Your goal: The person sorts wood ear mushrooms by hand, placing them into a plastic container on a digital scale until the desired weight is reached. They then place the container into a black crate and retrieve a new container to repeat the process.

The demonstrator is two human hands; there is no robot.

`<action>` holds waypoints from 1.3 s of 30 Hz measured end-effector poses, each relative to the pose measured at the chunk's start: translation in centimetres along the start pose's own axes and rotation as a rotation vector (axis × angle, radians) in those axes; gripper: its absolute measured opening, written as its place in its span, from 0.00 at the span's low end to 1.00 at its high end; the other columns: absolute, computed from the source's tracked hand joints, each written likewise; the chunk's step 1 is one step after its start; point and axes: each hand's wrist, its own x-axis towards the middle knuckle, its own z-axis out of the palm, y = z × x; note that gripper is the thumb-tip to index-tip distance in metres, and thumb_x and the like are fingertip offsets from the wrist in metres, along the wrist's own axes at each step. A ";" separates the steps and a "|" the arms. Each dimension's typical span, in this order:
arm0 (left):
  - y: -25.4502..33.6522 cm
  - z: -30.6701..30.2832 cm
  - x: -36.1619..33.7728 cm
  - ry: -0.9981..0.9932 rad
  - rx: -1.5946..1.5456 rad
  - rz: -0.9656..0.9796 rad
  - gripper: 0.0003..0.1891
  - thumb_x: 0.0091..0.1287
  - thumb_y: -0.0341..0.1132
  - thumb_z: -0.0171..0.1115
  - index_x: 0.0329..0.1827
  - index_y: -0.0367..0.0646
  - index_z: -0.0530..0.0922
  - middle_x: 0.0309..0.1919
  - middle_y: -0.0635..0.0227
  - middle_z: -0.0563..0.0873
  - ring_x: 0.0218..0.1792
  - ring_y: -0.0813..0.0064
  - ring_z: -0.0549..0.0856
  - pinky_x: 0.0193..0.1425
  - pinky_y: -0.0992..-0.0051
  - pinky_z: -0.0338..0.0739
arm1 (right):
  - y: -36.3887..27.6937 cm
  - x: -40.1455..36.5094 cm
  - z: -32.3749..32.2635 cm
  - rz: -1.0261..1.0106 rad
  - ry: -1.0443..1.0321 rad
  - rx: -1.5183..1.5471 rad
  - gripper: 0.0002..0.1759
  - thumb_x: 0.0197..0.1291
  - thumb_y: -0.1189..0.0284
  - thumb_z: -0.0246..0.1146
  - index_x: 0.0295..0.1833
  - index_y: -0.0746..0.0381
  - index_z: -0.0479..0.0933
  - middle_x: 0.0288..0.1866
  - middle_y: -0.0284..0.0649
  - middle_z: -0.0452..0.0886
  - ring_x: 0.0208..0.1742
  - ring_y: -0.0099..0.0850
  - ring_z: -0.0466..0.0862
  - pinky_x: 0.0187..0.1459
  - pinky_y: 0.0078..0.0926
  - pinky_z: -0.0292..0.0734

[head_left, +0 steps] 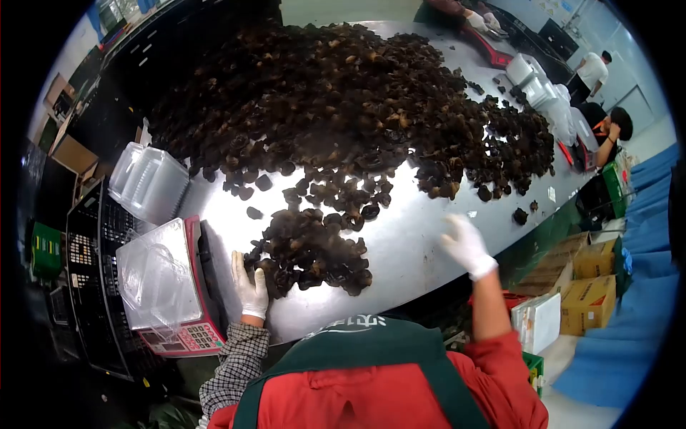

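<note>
A small heap of dark dried mushrooms point(314, 252) lies near the front edge of a steel table point(414, 236). My left hand point(249, 286), in a white glove, rests flat against the heap's left side with fingers together and pointing up. My right hand point(466, 244), also white-gloved and blurred, hovers over bare steel to the right of the heap with fingers spread and nothing in it. A much larger pile of the same mushrooms point(336, 100) covers the far part of the table.
A red scale point(175, 286) with a clear plastic container on its platform stands left of my left hand; stacked clear lids point(146, 182) lie behind it. Black crates sit at far left. Cardboard boxes point(589, 293) stand lower right. Other people work at the far end point(607, 129).
</note>
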 end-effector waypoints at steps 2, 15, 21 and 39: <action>0.1 0.0 0.1 0.014 0.012 0.003 0.38 0.70 0.57 0.49 0.69 0.30 0.61 0.68 0.43 0.64 0.70 0.49 0.62 0.73 0.58 0.54 | -2.3 5.5 5.8 -0.154 0.021 0.006 0.27 0.55 0.73 0.60 0.63 0.59 0.69 0.62 0.54 0.71 0.62 0.49 0.73 0.61 0.39 0.70; 0.3 0.0 0.2 0.024 0.047 0.000 0.37 0.68 0.57 0.51 0.68 0.32 0.63 0.67 0.43 0.65 0.68 0.48 0.64 0.72 0.57 0.56 | -13.4 5.0 8.6 -0.597 -0.163 0.393 0.26 0.48 0.84 0.54 0.55 0.60 0.76 0.58 0.51 0.76 0.56 0.46 0.78 0.56 0.37 0.76; 0.4 -0.1 0.0 0.002 0.064 -0.013 0.37 0.68 0.56 0.52 0.68 0.32 0.63 0.67 0.44 0.66 0.68 0.48 0.65 0.72 0.58 0.56 | -10.5 19.0 10.2 -0.201 0.156 -0.114 0.32 0.48 0.82 0.57 0.63 0.56 0.69 0.70 0.55 0.62 0.70 0.48 0.62 0.66 0.43 0.63; 0.5 -0.1 0.1 0.026 0.063 -0.022 0.37 0.68 0.56 0.53 0.68 0.33 0.63 0.67 0.45 0.67 0.67 0.48 0.66 0.71 0.57 0.58 | -15.8 19.1 17.6 -0.271 0.196 -0.193 0.18 0.59 0.63 0.58 0.52 0.60 0.74 0.59 0.50 0.71 0.60 0.46 0.71 0.55 0.47 0.70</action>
